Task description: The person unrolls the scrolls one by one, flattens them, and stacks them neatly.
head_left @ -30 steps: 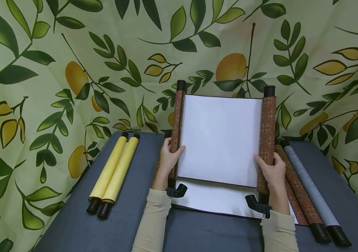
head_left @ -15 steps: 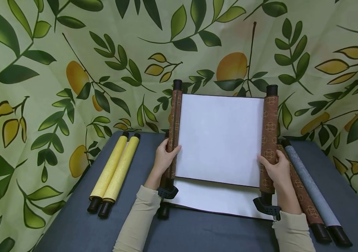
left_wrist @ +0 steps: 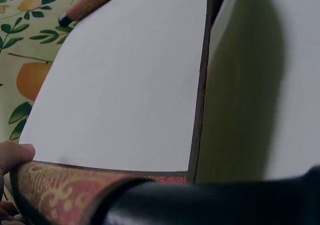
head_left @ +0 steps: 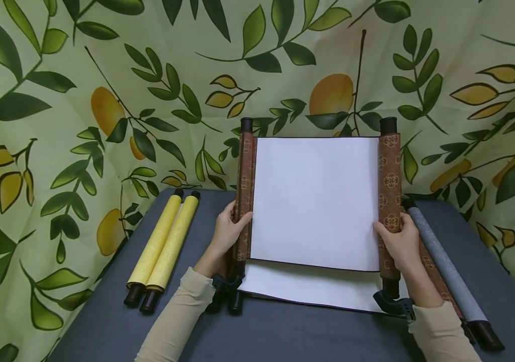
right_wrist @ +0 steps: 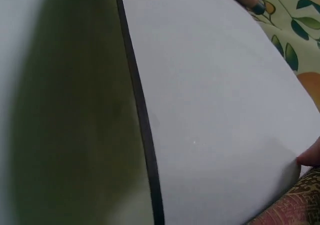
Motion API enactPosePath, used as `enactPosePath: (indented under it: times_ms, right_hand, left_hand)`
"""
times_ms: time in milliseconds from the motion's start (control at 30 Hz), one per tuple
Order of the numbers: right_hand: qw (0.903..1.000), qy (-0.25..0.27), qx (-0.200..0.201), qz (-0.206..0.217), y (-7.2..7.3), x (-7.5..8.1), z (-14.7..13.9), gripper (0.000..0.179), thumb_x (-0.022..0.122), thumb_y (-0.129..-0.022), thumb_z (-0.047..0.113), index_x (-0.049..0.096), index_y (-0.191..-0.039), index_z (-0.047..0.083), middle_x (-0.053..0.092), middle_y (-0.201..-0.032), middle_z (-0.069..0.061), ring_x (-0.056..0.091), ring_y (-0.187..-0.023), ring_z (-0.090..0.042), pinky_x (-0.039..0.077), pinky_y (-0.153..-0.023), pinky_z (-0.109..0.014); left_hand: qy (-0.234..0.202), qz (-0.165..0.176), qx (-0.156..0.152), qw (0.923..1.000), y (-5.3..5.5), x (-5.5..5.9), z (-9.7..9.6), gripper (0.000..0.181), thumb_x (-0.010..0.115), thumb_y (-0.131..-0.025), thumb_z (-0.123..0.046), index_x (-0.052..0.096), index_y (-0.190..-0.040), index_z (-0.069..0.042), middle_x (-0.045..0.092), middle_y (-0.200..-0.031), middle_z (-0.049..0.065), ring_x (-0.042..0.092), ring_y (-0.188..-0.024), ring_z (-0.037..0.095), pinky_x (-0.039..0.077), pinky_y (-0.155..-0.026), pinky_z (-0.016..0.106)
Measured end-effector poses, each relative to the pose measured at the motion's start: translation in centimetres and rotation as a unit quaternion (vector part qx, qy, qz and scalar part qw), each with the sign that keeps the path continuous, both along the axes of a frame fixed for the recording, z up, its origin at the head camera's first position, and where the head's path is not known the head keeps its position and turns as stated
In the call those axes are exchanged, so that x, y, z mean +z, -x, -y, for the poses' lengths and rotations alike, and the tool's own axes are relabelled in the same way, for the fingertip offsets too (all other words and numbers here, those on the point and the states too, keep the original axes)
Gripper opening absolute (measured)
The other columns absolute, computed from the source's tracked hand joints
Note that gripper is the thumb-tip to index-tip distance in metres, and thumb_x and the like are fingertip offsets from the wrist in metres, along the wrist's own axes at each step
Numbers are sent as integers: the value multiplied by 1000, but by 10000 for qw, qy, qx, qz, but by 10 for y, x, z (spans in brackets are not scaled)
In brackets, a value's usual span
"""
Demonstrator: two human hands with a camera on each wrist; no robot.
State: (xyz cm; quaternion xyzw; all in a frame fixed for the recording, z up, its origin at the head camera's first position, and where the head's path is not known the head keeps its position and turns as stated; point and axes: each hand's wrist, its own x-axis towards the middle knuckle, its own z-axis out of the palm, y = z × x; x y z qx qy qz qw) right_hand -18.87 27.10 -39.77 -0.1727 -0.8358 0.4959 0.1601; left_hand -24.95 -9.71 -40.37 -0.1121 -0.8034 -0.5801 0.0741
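A partly unrolled scroll (head_left: 316, 201) with white paper stands raised above the table, tilted up to face me. Its left roll (head_left: 245, 171), red-brown with a gold pattern and black knobs, is gripped by my left hand (head_left: 227, 230), the thumb on the front. My right hand (head_left: 400, 244) grips the matching right roll (head_left: 390, 171) in the same way. In the left wrist view, my thumb (left_wrist: 19, 154) lies at the paper's edge beside the patterned roll. In the right wrist view, another thumb (right_wrist: 311, 155) touches the white sheet. Both hands' other fingers are mostly hidden behind the rolls.
Below the raised scroll, another open white sheet (head_left: 312, 287) lies on the dark blue table (head_left: 284, 332). Two yellow scrolls (head_left: 164, 246) lie side by side at left. A grey-blue scroll (head_left: 447, 266) lies at right beside a brown roll (head_left: 434, 266). A leaf-patterned cloth (head_left: 149, 125) hangs behind.
My hands have moved apart, the left one leftward and the right one slightly rightward. More of the raised scroll's white paper shows between the rolls.
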Motion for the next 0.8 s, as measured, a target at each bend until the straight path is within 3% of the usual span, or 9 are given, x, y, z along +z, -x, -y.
enactPosePath:
  times_ms: [133, 300, 467, 667, 800]
  right_hand:
    - [9990, 297, 118, 315, 0, 1, 0, 70, 70, -87, 30, 33, -138, 0, 50, -103, 2, 49, -67, 6, 48, -55, -19]
    - [9974, 395, 223, 564, -1, -4, 1, 68, 67, -89, 31, 32, -136, -3, 51, -104, -2, 50, -67, 5, 49, -57, -21]
    - [9980, 332, 255, 481, -2, -8, -1, 64, 64, -91, 27, 34, -140, -2, 51, -95, 11, 49, -69, 10, 46, -61, -15]
    - [9980, 340, 386, 360, -3, -8, -3, 61, 63, -92, 30, 39, -139, 0, 46, -82, 29, 48, -70, 11, 46, -62, -14]
    - [9969, 313, 410, 591, -5, -7, -3, 57, 63, -91, 36, 45, -131, 0, 48, -81, 22, 48, -70, 2, 46, -61, -21]
  left_hand:
    - [107, -9, 77, 9999, -3, -5, 0, 67, 56, -97, -20, 23, -149, 7, 34, -153, 27, 33, -143, 40, 34, -113, 55]
    - [158, -33, 301, 9994, -4, -12, -1, 62, 51, -99, -18, 22, -150, 4, 42, -148, 25, 46, -134, 38, 45, -104, 52]
    - [83, -67, 488, 9988, -5, -13, -1, 58, 54, -98, -16, 29, -148, 2, 52, -139, 24, 57, -121, 37, 51, -95, 48]
    - [129, -76, 688, 9975, -3, -14, 3, 59, 57, -97, -20, 33, -146, 2, 51, -141, 24, 53, -126, 38, 48, -99, 50]
    - [83, -73, 707, 9974, -3, -15, 6, 60, 57, -97, -20, 33, -146, 2, 50, -142, 23, 53, -128, 37, 48, -100, 51]
